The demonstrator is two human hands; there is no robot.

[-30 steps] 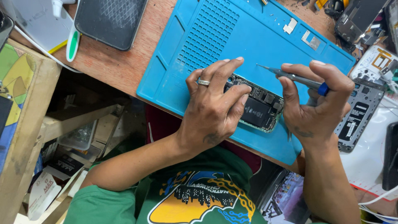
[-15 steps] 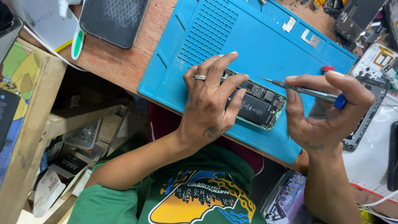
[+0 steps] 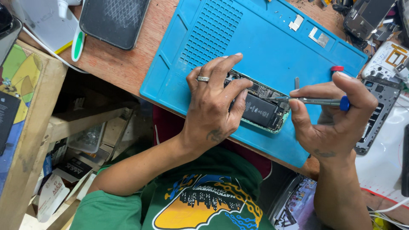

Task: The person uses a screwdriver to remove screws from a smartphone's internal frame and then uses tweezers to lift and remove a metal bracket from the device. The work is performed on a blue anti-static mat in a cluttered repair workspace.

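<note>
Pinning: left hand (image 3: 211, 113) is pressing the opened phone (image 3: 260, 108) flat by its edges.
Right hand (image 3: 330, 113): is pinching the thin screwdriver (image 3: 315, 101).
Handling: light, fragile board; probably best gripping the frame.

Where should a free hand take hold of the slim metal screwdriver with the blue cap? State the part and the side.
Grip the slim metal screwdriver with the blue cap at its thicker handle, near the blue end. It lies nearly level, tip pointing left into the opened phone with the black battery on the blue silicone mat, so come from the right, as the right hand does. The left hand steadies the phone.
</note>
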